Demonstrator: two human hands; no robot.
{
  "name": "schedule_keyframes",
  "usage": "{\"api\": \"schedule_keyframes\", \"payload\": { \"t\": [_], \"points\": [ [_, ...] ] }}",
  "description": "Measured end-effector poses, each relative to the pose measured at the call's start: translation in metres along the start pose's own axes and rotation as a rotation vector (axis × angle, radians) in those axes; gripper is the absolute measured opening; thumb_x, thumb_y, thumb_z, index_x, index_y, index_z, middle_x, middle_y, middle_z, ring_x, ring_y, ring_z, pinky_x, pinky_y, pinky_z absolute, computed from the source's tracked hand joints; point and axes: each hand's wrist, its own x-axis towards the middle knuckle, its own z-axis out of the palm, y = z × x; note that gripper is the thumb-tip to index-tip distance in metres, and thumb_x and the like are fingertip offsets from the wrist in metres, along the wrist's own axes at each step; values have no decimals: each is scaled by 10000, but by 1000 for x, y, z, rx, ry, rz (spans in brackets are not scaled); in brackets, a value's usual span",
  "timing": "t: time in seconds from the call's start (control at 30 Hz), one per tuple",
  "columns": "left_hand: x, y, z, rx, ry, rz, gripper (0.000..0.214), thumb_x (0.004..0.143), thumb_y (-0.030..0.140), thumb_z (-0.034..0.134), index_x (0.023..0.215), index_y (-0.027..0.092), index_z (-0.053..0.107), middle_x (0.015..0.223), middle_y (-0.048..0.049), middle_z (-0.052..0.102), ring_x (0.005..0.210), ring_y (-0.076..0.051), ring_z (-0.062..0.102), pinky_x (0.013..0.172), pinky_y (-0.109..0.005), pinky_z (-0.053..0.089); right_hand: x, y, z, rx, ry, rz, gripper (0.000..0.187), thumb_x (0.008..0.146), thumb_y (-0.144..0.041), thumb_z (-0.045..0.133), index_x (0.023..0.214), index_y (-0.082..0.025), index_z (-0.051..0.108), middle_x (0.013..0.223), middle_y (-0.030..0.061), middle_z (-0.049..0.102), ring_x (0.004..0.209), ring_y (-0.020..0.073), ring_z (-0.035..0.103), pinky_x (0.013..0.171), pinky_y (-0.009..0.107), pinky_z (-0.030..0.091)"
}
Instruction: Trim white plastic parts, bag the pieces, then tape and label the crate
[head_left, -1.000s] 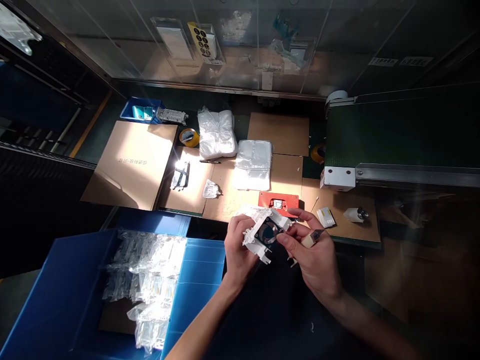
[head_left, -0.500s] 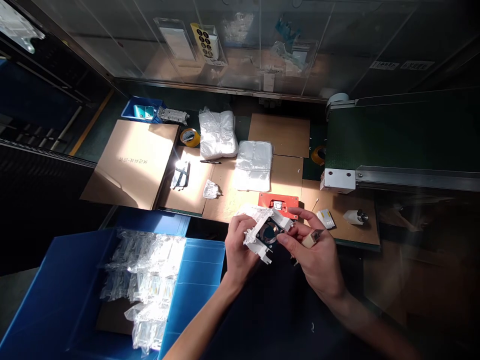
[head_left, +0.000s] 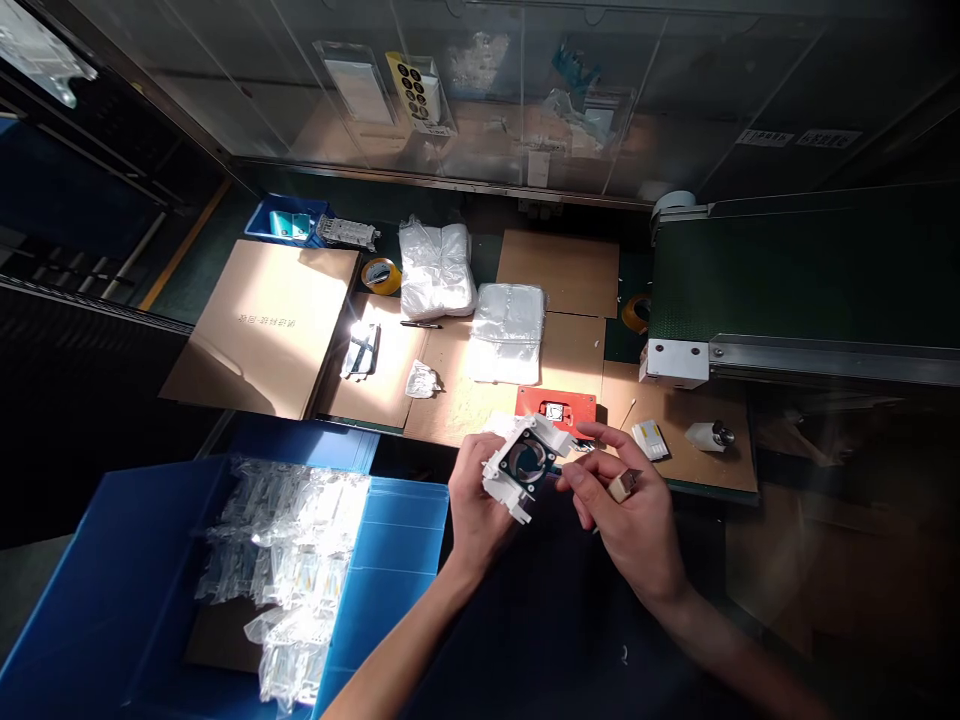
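Observation:
My left hand (head_left: 476,500) grips a white moulded plastic part (head_left: 525,462) with a dark round opening at its centre, which faces me. My right hand (head_left: 626,515) is just to the right, its fingertips close to the part's edge. A small tool with a cream-coloured grip (head_left: 621,487) is tucked in the curled fingers of my right hand. Its thin tip shows below them. Just beyond the part lies a red plate (head_left: 555,408) with a small white piece on it.
A blue bin (head_left: 405,530) at lower left holds clear bags of white parts (head_left: 289,560). Cardboard sheets (head_left: 262,330) cover the bench, with bagged white stacks (head_left: 436,270) and a tape roll (head_left: 382,275). A green conveyor belt (head_left: 802,280) runs along the right.
The white part has turned in my left hand and shifted up and left. My right fingers have drawn back from it to the right.

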Motion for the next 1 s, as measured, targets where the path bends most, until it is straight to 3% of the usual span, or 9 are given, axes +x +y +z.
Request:
{"api": "schedule_keyframes", "payload": {
  "t": [0.13, 0.27, 0.4, 0.53, 0.63, 0.8, 0.83, 0.9, 1.0],
  "points": [
    [1, 0, -2, -27, 36, -47, 148, 805, 278, 716, 853, 196, 603, 883, -25, 592, 811, -177, 575, 714, -300, 451, -6, 5, -5, -126, 13, -193, 283, 940, -303, 620, 1220, -287, 590, 755, -39, 673, 552, 88, 550, 542, 238, 461],
    [0, -1, -1, -41, 15, -54, 143, 813, 281, 714, 855, 196, 606, 878, -16, 588, 803, -170, 564, 713, -299, 441, -9, 5, -8, -403, -161, -560, 472, 920, -194, 632, 1361, -337, 546, 770, -39, 648, 616, 100, 588, 598, 240, 493],
    [-2, 0, 0, -51, -7, -67, 108, 810, 242, 688, 867, 199, 606, 877, -12, 586, 800, -166, 566, 714, -295, 442, -4, 5, -4, -514, -265, -670, 552, 921, -219, 634, 1447, -302, 490, 730, -36, 616, 580, 108, 566, 570, 249, 483],
    [-3, -2, -1, -45, -18, -74, 105, 811, 256, 690, 852, 196, 614, 882, -18, 593, 802, -169, 576, 715, -293, 451, -3, 6, -4, -533, -282, -589, 514, 923, -259, 640, 1425, -286, 533, 698, -38, 598, 567, 106, 543, 557, 254, 462],
    [-3, -6, -1, -65, -26, -130, 165, 796, 304, 721, 869, 191, 626, 874, -24, 618, 800, -180, 587, 713, -299, 463, -5, 8, -13, -397, -290, -499, 476, 920, -259, 638, 1389, -313, 572, 655, -53, 572, 533, 100, 514, 532, 251, 445],
    [-3, -13, 7, -444, -21, -400, 342, 720, 244, 809, 1028, 177, 674, 996, -61, 721, 899, -220, 667, 824, -354, 535, 13, 38, -38, -247, 145, -360, 216, 865, -302, 695, 1075, -272, 736, 949, 49, 683, 813, 182, 643, 629, 293, 515],
    [-3, -14, 10, -581, -16, -448, 378, 692, 210, 825, 1040, 178, 681, 1025, -62, 731, 931, -227, 678, 867, -370, 540, 19, 48, -42, -199, 140, -290, 268, 835, -339, 726, 1093, -264, 728, 1062, 77, 682, 932, 214, 651, 670, 305, 536],
    [-2, -13, 16, -832, -4, -535, 374, 649, 159, 838, 995, 171, 698, 1000, -53, 742, 944, -221, 688, 920, -379, 537, 30, 66, -48, -34, -48, -96, 518, 763, -418, 786, 1243, -262, 665, 1254, 116, 648, 1115, 259, 624, 753, 333, 564],
    [1, -14, 27, -1045, 8, -647, 301, 652, 151, 831, 919, 173, 693, 954, -45, 740, 963, -212, 690, 963, -383, 523, 34, 82, -50, 217, -311, 149, 809, 670, -435, 855, 1398, -275, 542, 1306, 114, 645, 1084, 245, 651, 824, 354, 566]
  ]
}}
